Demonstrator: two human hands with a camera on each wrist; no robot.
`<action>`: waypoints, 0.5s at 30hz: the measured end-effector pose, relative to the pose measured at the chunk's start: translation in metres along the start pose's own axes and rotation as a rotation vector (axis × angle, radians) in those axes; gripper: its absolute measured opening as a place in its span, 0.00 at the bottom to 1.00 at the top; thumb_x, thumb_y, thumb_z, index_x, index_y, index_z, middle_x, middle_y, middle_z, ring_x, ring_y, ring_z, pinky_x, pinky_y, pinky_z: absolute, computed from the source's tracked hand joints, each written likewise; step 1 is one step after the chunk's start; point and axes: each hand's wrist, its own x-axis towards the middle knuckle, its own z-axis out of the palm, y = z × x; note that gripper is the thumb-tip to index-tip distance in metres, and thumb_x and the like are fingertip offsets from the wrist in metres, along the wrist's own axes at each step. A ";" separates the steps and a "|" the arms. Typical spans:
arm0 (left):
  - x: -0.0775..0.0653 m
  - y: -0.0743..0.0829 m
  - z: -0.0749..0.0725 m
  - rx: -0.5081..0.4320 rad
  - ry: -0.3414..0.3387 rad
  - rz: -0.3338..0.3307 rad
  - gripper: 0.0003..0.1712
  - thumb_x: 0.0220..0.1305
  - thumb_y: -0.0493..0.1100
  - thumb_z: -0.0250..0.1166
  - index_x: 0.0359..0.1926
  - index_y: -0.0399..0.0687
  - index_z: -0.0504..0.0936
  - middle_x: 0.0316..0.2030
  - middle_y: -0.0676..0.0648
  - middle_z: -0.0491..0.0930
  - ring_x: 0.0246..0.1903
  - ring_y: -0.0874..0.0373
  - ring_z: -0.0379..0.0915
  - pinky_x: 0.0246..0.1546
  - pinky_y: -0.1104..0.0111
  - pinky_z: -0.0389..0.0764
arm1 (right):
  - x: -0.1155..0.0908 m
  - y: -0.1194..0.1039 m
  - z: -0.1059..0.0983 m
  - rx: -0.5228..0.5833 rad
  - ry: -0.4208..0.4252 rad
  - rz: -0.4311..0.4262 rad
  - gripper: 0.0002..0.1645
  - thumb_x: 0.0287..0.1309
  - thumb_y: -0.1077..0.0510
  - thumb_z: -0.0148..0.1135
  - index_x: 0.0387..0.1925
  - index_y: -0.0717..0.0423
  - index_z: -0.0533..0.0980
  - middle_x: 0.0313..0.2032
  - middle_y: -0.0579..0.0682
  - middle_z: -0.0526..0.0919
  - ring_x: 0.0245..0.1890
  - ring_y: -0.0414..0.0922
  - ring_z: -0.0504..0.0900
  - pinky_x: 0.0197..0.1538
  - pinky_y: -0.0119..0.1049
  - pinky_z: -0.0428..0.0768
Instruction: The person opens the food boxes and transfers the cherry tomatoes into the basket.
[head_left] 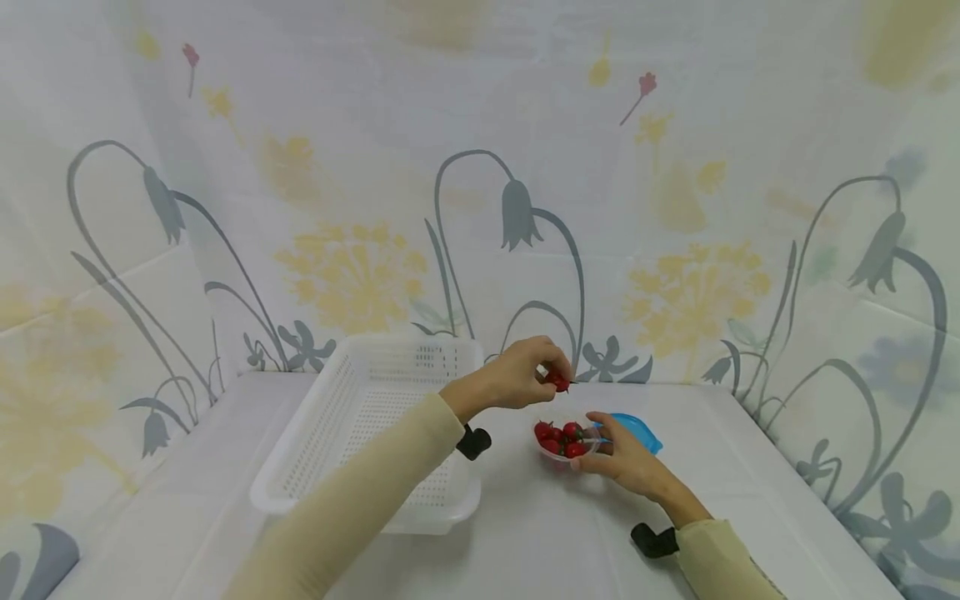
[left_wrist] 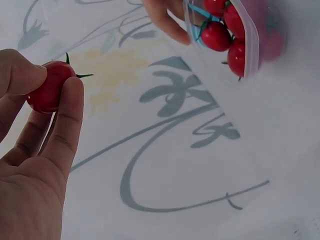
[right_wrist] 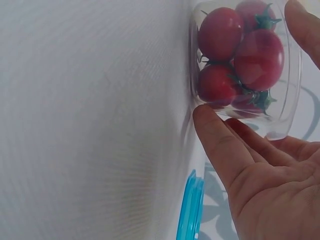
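In the head view my left hand (head_left: 525,373) is raised at the back of the table, above and left of a small clear plastic tub. It pinches one red cherry tomato (left_wrist: 52,86) with a green stem between thumb and fingers. My right hand (head_left: 626,460) holds the clear tub (left_wrist: 252,47) by its right side, thumb and fingers on opposite sides. The tub stands on the table, with several red cherry tomatoes (right_wrist: 259,60) inside. Part of its right wall is hidden behind the fingers.
A white perforated basket (head_left: 292,442) stands on the left, partly covered by my left sleeve (head_left: 367,483). Behind my right hand a blue lid (head_left: 637,429) lies on the white table (head_left: 555,533). A flower-printed cloth (head_left: 480,100) hangs behind the table.
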 end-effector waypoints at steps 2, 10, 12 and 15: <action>-0.006 -0.003 -0.005 -0.020 0.009 -0.003 0.11 0.51 0.30 0.59 0.35 0.47 0.78 0.36 0.54 0.71 0.34 0.65 0.69 0.35 0.80 0.73 | 0.000 0.002 0.001 0.004 -0.001 0.005 0.50 0.43 0.44 0.68 0.64 0.48 0.53 0.58 0.56 0.64 0.55 0.57 0.68 0.51 0.49 0.71; -0.034 -0.025 -0.029 -0.007 0.067 -0.027 0.11 0.49 0.30 0.58 0.34 0.45 0.78 0.35 0.52 0.71 0.34 0.62 0.69 0.34 0.77 0.75 | 0.001 0.006 0.002 0.004 0.001 -0.013 0.49 0.42 0.44 0.68 0.64 0.47 0.53 0.60 0.58 0.62 0.56 0.58 0.67 0.52 0.49 0.71; -0.040 -0.034 -0.035 0.004 0.084 -0.039 0.10 0.49 0.30 0.58 0.34 0.44 0.78 0.35 0.51 0.71 0.34 0.62 0.69 0.34 0.76 0.75 | 0.002 0.005 0.002 0.005 0.003 -0.019 0.50 0.42 0.44 0.68 0.64 0.47 0.53 0.59 0.58 0.63 0.56 0.58 0.67 0.52 0.49 0.70; -0.050 -0.049 -0.040 0.006 0.099 -0.078 0.11 0.48 0.29 0.58 0.34 0.44 0.78 0.35 0.51 0.71 0.34 0.61 0.70 0.34 0.76 0.76 | 0.002 0.005 0.002 0.013 0.002 -0.022 0.50 0.42 0.45 0.69 0.64 0.48 0.53 0.59 0.57 0.63 0.56 0.58 0.67 0.52 0.48 0.70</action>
